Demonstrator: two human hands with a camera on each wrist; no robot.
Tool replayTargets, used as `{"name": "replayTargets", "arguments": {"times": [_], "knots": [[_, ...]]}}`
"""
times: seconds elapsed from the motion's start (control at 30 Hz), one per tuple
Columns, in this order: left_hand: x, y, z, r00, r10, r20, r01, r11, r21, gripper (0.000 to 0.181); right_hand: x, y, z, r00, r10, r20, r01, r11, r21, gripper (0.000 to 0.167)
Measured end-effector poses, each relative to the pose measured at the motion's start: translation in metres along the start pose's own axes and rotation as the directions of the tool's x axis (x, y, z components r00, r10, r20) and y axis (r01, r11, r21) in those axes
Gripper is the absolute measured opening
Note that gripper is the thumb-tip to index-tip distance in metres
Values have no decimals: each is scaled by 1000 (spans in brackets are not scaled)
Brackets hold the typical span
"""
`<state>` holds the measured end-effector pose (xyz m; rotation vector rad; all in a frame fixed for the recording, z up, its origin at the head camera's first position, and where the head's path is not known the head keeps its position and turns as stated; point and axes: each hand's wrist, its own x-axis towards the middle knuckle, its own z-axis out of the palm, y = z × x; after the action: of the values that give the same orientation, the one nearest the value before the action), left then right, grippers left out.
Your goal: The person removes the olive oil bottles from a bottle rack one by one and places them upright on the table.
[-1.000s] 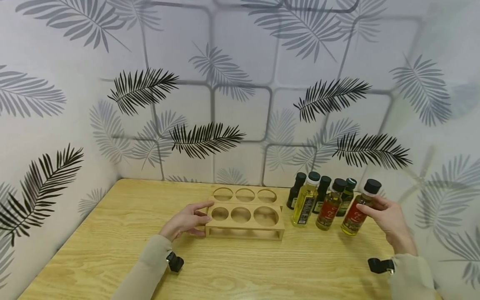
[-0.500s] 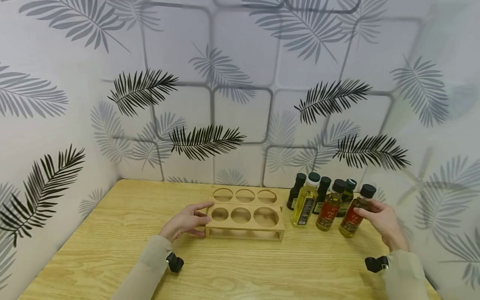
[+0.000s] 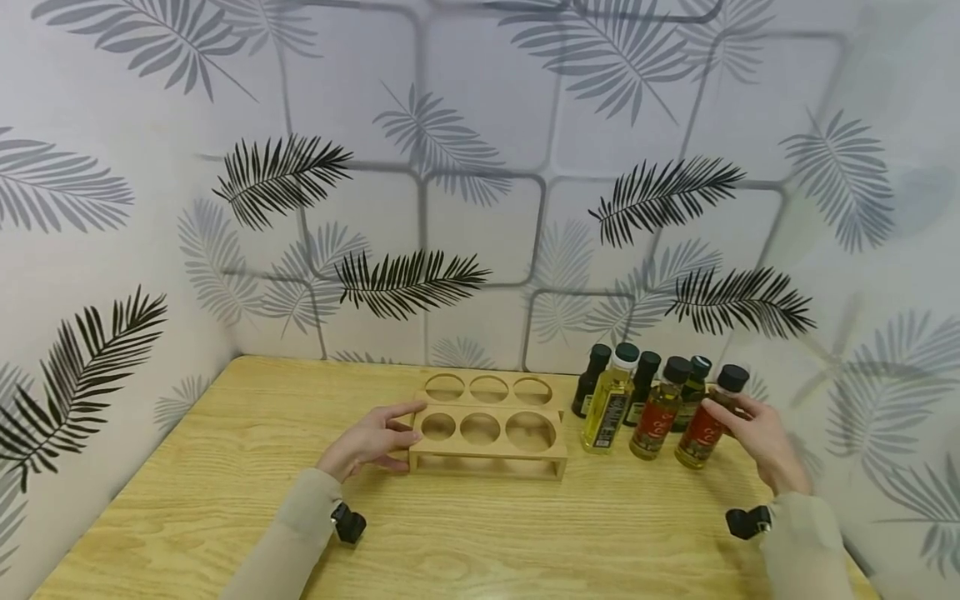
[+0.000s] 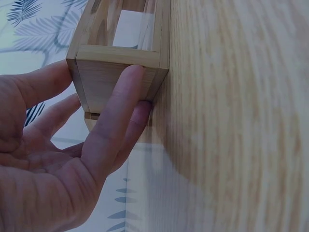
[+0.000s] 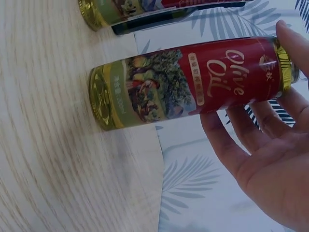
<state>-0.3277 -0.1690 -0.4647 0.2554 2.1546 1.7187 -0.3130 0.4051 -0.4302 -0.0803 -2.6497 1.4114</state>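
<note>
My right hand (image 3: 761,437) holds an olive oil bottle (image 3: 702,435) with a red label and a black cap, thumb on one side and fingers on the other. In the right wrist view the olive oil bottle (image 5: 154,84) has its base close to the tabletop; I cannot tell if it touches. My left hand (image 3: 371,442) touches the left end of a two-tier wooden rack (image 3: 487,454) with round holes. Up close, the fingers (image 4: 113,116) of that hand lie fairly straight against the rack's end panel (image 4: 104,79).
Left of the held bottle stand a similar red-labelled bottle (image 3: 654,425), a yellow oil bottle (image 3: 609,412) and several dark bottles (image 3: 590,392) behind. The rack's holes hold nothing. A patterned wall (image 3: 480,325) borders the wooden table (image 3: 225,467).
My right hand has moved the olive oil bottle a little to the left, closer to the other bottles. The left hand and the rack have stayed put.
</note>
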Motion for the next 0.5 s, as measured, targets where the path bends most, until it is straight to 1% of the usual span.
{"name": "replayTargets", "arguments": {"times": [0.1,0.23,0.3,0.37,0.5], "knots": [[1,-1,0,1000,2,-3,-2,1000,4,58,-1,1,0,1000,-16,-22,17,1000,25,68],[1,-2,0,1000,6,-2,-6,1000,7,58,-5,2,0,999,-28,-29,30,996,84,52],[0,-2,0,1000,10,3,-10,1000,6,58,-7,1,1,999,-24,-36,27,994,104,50],[0,-2,0,1000,14,8,-14,1000,4,58,-9,0,1,999,-17,-39,21,994,111,53],[-1,-3,-1,1000,21,14,-21,1000,4,59,-11,-1,0,999,-6,-43,11,993,120,67]]}}
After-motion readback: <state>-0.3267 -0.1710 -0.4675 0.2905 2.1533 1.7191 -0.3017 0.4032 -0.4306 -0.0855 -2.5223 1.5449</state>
